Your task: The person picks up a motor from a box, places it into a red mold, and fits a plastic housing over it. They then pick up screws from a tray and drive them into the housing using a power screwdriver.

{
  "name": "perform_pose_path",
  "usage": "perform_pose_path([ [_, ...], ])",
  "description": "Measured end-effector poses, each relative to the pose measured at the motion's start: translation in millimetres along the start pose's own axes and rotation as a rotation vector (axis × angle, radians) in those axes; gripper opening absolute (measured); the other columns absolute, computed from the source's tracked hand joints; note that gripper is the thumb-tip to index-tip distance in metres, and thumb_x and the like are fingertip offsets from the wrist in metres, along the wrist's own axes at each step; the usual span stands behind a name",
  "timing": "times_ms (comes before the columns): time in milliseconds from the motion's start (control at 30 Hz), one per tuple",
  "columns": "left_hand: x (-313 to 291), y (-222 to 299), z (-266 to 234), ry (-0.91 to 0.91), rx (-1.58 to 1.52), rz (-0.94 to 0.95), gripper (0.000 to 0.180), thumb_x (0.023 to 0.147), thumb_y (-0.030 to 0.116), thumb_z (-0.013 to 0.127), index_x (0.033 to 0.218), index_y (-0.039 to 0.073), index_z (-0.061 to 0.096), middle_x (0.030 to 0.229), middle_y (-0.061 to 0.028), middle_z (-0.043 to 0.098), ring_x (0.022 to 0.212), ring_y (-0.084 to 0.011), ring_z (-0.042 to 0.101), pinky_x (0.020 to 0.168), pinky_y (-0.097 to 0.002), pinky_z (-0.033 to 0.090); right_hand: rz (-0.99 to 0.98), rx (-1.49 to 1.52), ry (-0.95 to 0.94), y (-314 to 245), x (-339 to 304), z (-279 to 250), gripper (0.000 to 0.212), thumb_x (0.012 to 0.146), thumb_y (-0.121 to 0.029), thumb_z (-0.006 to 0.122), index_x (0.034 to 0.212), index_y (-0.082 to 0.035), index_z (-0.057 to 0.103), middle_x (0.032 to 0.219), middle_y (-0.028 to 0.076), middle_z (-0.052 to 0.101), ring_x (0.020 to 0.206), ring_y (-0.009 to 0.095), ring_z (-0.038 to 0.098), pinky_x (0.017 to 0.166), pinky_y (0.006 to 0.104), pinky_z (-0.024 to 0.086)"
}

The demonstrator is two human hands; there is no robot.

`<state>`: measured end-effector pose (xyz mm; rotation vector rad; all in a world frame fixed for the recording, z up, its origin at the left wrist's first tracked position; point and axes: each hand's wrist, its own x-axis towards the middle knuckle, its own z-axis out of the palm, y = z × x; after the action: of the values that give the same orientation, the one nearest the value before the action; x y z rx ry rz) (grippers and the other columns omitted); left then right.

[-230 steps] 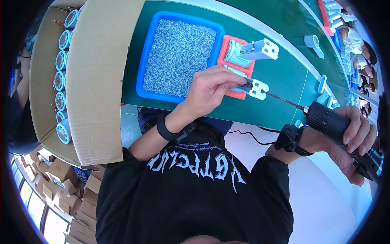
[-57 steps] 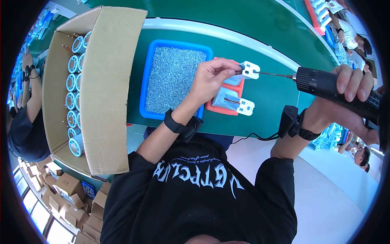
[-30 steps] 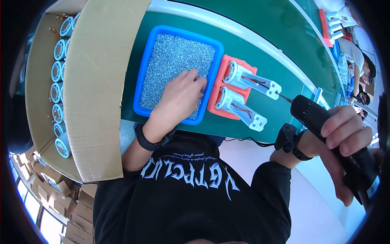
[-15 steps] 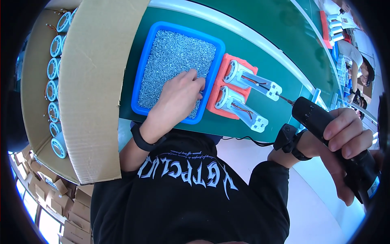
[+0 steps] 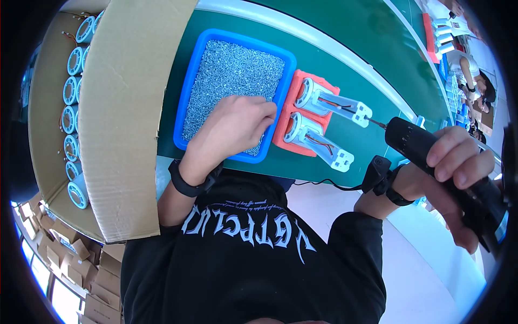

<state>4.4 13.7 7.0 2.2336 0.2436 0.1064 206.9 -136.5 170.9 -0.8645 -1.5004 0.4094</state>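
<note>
My left hand [image 5: 233,125] is over the near right part of a blue tray [image 5: 189,94] heaped with small silver screws [image 5: 237,67]. Its thumb and fingers are pinched together; whatever lies between them is hidden. My right hand [image 5: 458,162] grips a black electric screwdriver [image 5: 411,139] with its bit pointing left. The bit's tip is at the white end of the farther housing [image 5: 350,110], a white ring-and-clear-tube part with wires inside; whether it touches cannot be told. A nearer housing [image 5: 324,148] lies beside it, and both rest in a red foam holder [image 5: 281,132].
At left, a tall cardboard box [image 5: 129,108] holds several round light-blue parts [image 5: 70,119]. A black cable [image 5: 334,186] hangs at the near edge of the green table [image 5: 259,175]. Other people [image 5: 475,81] and a red holder [image 5: 430,38] show at far right. Cartons [image 5: 81,270] stand lower left.
My left hand has shifted slightly right toward the tray's edge, its fingers drawn closer together. My right hand and the screwdriver have moved a little up and left.
</note>
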Motion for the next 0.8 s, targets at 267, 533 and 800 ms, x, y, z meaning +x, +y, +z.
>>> perform_pose_path([
  [267,4.7,16.9,7.3,0.080,-0.313,-0.054,0.008,0.074,0.000,0.065,0.082,0.000,0.064,0.077,-0.0108,0.065,0.075,-0.0242,0.066,0.065,-0.0304,0.052,0.126,0.023,-0.289,-1.0,12.9,-3.3,0.086,0.069,-0.065,0.068,0.135,-0.020,0.034,0.083,0.008,0.051,0.060,0.018,0.056,0.051,0.0299,0.049],
  [533,54.9,19.8,25.9,0.439,-0.380,0.185,0.010,0.077,0.003,0.065,0.087,0.004,0.067,0.081,-0.0102,0.065,0.071,-0.0257,0.064,0.062,-0.0329,0.051,0.076,0.030,-0.045,3.6,-7.2,-20.0,0.076,0.056,-0.080,0.064,0.073,-0.007,0.053,0.072,0.000,0.050,0.055,0.011,0.052,0.051,0.0233,0.041],
  [800,62.9,18.1,42.2,0.346,-0.354,0.220,0.016,0.077,0.003,0.065,0.094,0.006,0.065,0.083,-0.0086,0.065,0.072,-0.0241,0.064,0.063,-0.0312,0.051,0.061,0.155,-0.041,14.9,9.3,16.0,0.076,0.055,-0.080,0.064,0.073,-0.007,0.054,0.073,0.001,0.051,0.057,0.011,0.054,0.050,0.0234,0.043],
])
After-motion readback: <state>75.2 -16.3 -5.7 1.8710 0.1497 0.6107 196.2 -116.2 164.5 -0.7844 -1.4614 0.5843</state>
